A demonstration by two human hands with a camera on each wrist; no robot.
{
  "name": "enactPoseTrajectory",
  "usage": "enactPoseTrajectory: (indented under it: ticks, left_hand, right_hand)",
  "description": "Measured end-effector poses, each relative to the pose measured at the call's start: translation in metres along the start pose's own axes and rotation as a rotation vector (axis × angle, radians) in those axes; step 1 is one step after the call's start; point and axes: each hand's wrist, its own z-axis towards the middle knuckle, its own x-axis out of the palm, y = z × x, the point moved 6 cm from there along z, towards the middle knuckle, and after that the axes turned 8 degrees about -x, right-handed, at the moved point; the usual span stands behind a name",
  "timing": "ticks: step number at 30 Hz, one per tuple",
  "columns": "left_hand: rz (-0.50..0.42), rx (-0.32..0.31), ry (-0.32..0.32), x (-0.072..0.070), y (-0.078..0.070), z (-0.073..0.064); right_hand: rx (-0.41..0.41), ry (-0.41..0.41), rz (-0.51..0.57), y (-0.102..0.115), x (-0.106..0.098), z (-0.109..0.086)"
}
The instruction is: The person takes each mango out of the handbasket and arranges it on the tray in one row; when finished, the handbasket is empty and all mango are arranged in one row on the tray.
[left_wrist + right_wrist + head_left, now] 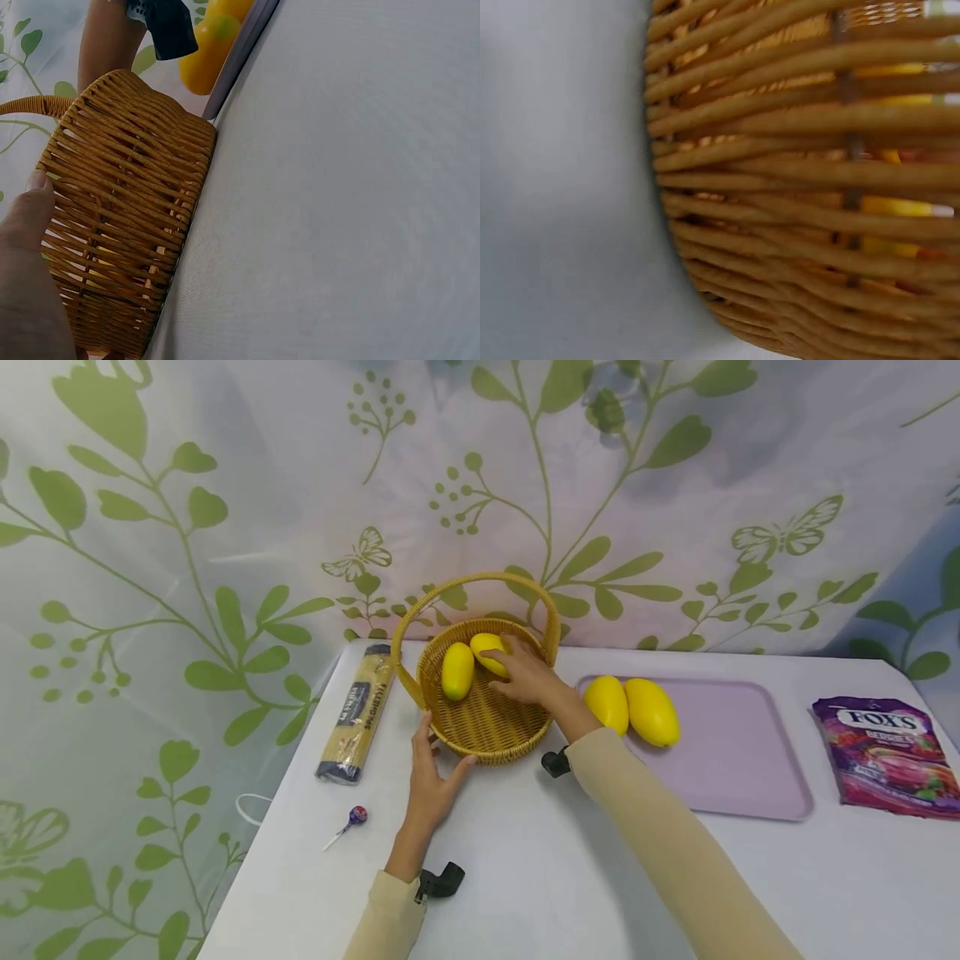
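Observation:
A round wicker basket (491, 754) with a tall hoop handle stands on the table, two yellow mangoes inside. One mango (457, 672) lies at the basket's left. My right hand (525, 670) reaches over the rim and holds the other mango (486, 645) by the back wall. In the right wrist view the basket's weave (780, 165) hides most of that hand and fruit. At the front left of the basket, my left hand (431, 785) holds its side, fingers on the left and thumb toward the front. The left wrist view shows the thumb (30, 214) against the rim.
Two more mangoes (651, 712) rest on a light purple tray (731, 752), right of the basket. A spaghetti pack (358, 714) lies to the left, with a lollipop (357, 816) nearer me. A purple candy bag (888, 756) is at far right. A patterned curtain (300, 485) hangs behind.

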Motion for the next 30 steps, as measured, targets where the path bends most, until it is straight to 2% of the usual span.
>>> enactPoseTrajectory:
  ticks: [4,9,18,23,30]
  left_hand:
    - [0.004,0.013,0.0,0.001,-0.002,0.001]
    - [0.001,0.028,-0.003,0.002,-0.003,0.002]
    - [0.006,0.043,-0.008,0.002,-0.005,0.001]
    - [0.002,0.037,-0.009,0.001,-0.003,0.0]
    - [0.012,0.033,-0.013,0.001,0.0,0.0]
  right_hand:
    - [0.018,0.003,-0.013,-0.004,0.001,0.001]
    - [-0.008,-0.024,0.014,-0.001,-0.004,-0.003]
    - [-0.117,0.055,0.048,0.014,0.004,-0.021]
    - [-0.146,0.025,-0.001,0.017,0.008,-0.023]
    - [-0.132,0.011,-0.014,0.015,0.012,-0.021]
